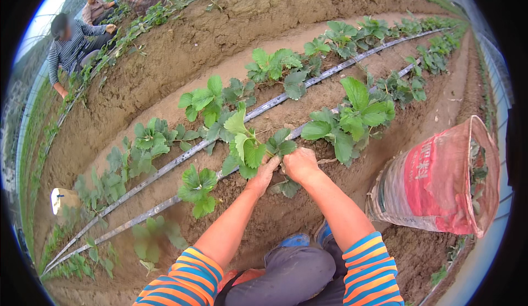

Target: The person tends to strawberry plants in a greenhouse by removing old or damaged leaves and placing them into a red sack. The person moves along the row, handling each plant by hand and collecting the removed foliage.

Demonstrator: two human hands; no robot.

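A strawberry plant (251, 151) with bright green leaves grows on the soil ridge straight before me. My left hand (264, 177) has its thumb and fingers closed around the stems near the base. Close beside it, my right hand (301, 163) is curled low against the same plant, its fingertips hidden from me. Darker leaves (281, 143) stick up between and just beyond the two hands. Below them, a drooping leaf (287, 187) hangs over the ridge's near side.
Two drip hoses (268, 106) run along the ridge between rows of strawberry plants (357, 118). At right leans a red-and-white woven sack (429, 178) with leaves inside. A pale container (66, 200) stands at far left. Two people (76, 44) crouch at another ridge, upper left.
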